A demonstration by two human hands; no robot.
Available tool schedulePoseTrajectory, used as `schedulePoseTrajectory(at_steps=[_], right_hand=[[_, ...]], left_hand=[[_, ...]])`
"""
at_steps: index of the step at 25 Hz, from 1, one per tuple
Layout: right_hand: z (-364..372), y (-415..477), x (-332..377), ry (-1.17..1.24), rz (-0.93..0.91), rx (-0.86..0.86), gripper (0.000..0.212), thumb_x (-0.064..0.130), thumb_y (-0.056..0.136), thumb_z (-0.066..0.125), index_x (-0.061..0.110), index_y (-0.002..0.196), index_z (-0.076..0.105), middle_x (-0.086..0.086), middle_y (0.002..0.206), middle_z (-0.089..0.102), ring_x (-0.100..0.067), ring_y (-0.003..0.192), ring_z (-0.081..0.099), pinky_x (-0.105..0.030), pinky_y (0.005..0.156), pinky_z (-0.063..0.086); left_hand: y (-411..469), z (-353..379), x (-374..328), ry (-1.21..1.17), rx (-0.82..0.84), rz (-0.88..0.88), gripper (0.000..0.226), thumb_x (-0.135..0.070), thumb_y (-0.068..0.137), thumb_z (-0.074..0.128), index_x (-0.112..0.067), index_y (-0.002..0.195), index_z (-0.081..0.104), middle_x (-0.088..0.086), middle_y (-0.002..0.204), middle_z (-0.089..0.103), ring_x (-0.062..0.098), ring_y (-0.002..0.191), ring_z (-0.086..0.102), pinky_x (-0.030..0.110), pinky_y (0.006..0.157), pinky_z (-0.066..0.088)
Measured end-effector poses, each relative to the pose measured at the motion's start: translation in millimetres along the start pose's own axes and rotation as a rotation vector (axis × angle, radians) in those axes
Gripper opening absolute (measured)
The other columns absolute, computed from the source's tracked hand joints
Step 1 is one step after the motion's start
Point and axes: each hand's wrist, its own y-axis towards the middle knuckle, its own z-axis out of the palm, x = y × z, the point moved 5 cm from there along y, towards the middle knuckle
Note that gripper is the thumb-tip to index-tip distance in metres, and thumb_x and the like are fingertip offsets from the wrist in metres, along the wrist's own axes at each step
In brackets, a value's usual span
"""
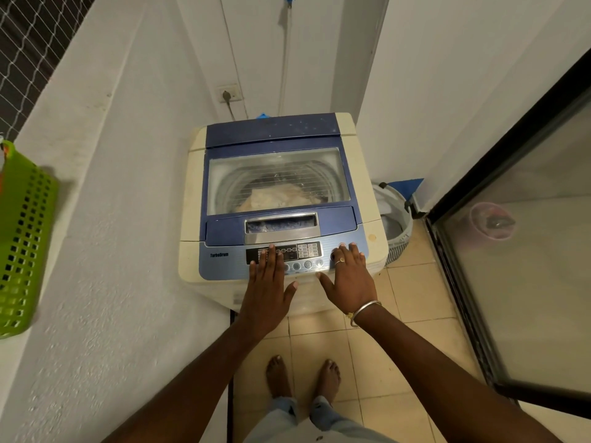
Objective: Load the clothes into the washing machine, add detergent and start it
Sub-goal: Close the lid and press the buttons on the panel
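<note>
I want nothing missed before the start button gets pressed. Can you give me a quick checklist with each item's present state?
1. Lid closed: ok, it is down flat.
2. Clothes loaded: ok, pale fabric shows through the lid window.
3. Plug in the wall socket: ok.
4. Detergent added: cannot tell, none is visible.
5. Hands at the control panel: ok, left hand lies flat over the display, right hand has fingertips at the right-side buttons.
6. Power on: cannot tell, the display is unreadable.
</note>
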Motion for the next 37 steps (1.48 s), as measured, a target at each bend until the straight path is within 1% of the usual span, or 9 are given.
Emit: schedulePoseTrajectory(at_steps=[4,7,10,14,16,18,20,31,37], right_hand=[[-3.0,7.9,-5.2,0.045,0.016,-0.050,0.048,0.051,0.088,0.059,0.013,0.117,0.058,-0.008,0.132,0.053,-0.035,0.140,0.030,-0.052,0.117,0.025],[-10.7,18.5,-8.6,0.035,0.016,-0.072,0.036,0.048,0.085,0.061,0.016,0.103,0.061,-0.004,0.108,0.062,-0.031,0.123,0.043,-0.048,0.109,0.032],[-15.3,29.7,-8.8,0.016,0.017,-0.055,0.034,0.047,0.086,0.059,0.017,0.099,0.061,-0.003,0.099,0.064,-0.028,0.110,0.050,-0.047,0.105,0.036],[-17.5,24.2,-6.0,-0.067,-0.011,-0.044,0.037,0.048,0.087,0.056,0.018,0.106,0.064,-0.001,0.105,0.066,-0.025,0.113,0.049,-0.046,0.108,0.034],[-12.0,13.1,-4.9,-0.121,-0.046,-0.027,0.040,0.047,0.089,0.053,0.017,0.114,0.062,-0.004,0.123,0.061,-0.028,0.125,0.043,-0.047,0.111,0.032],[-3.5,1.0,-5.3,-0.137,-0.047,0.003,0.048,0.045,0.092,0.051,0.014,0.128,0.057,-0.010,0.147,0.045,-0.034,0.140,0.030,-0.049,0.116,0.026],[2.9,-7.0,-5.2,-0.120,-0.019,0.036,0.056,0.046,0.095,0.048,0.013,0.140,0.048,-0.011,0.158,0.029,-0.035,0.148,0.017,-0.048,0.119,0.020],[-2.2,-5.9,31.7,-0.009,-0.118,-0.009,0.077,0.055,0.097,0.041,0.012,0.156,0.015,-0.010,0.163,0.007,-0.029,0.151,-0.001,-0.041,0.120,0.001],[6.6,-8.0,38.5,-0.018,-0.149,0.006,0.077,0.054,0.097,0.042,0.011,0.156,0.016,-0.008,0.163,0.006,-0.028,0.151,-0.002,-0.046,0.122,0.007]], left_hand=[[-1.4,3.4,4.6,0.000,0.015,-0.003,0.082,-0.064,0.094,0.009,-0.011,0.157,0.005,0.012,0.165,-0.003,0.029,0.152,-0.003,0.049,0.123,0.005],[-1.4,4.1,4.8,0.004,0.020,0.005,0.083,-0.065,0.094,0.006,-0.011,0.157,0.003,0.012,0.165,-0.006,0.029,0.152,-0.006,0.046,0.122,-0.001],[-1.1,2.8,2.0,0.002,0.011,0.013,0.082,-0.063,0.094,0.011,-0.011,0.157,0.004,0.013,0.164,-0.005,0.028,0.151,-0.005,0.045,0.121,-0.002],[-0.5,-2.9,-2.5,0.020,-0.010,0.020,0.080,-0.061,0.095,0.016,-0.009,0.157,0.010,0.014,0.164,0.000,0.030,0.151,0.001,0.045,0.120,0.000],[-0.6,-5.9,-3.3,0.021,-0.013,0.028,0.081,-0.061,0.095,0.014,-0.009,0.157,0.010,0.013,0.164,0.000,0.029,0.152,0.000,0.043,0.119,-0.004],[-1.1,-6.6,-3.1,0.016,-0.022,0.031,0.081,-0.062,0.095,0.013,-0.010,0.157,0.008,0.012,0.165,-0.004,0.028,0.151,-0.005,0.042,0.118,-0.007],[-2.0,-7.7,-3.1,0.010,-0.038,0.032,0.081,-0.061,0.095,0.015,-0.010,0.157,0.009,0.012,0.164,-0.003,0.027,0.151,-0.006,0.043,0.118,-0.006],[-2.3,-8.4,6.6,-0.005,-0.048,0.012,0.078,-0.060,0.097,0.021,-0.007,0.154,0.023,0.016,0.162,0.013,0.034,0.149,0.012,0.049,0.118,0.014],[-7.9,-8.0,18.4,0.012,-0.054,-0.007,0.080,-0.061,0.096,0.019,-0.008,0.156,0.020,0.016,0.163,0.010,0.033,0.151,0.006,0.047,0.119,0.006]])
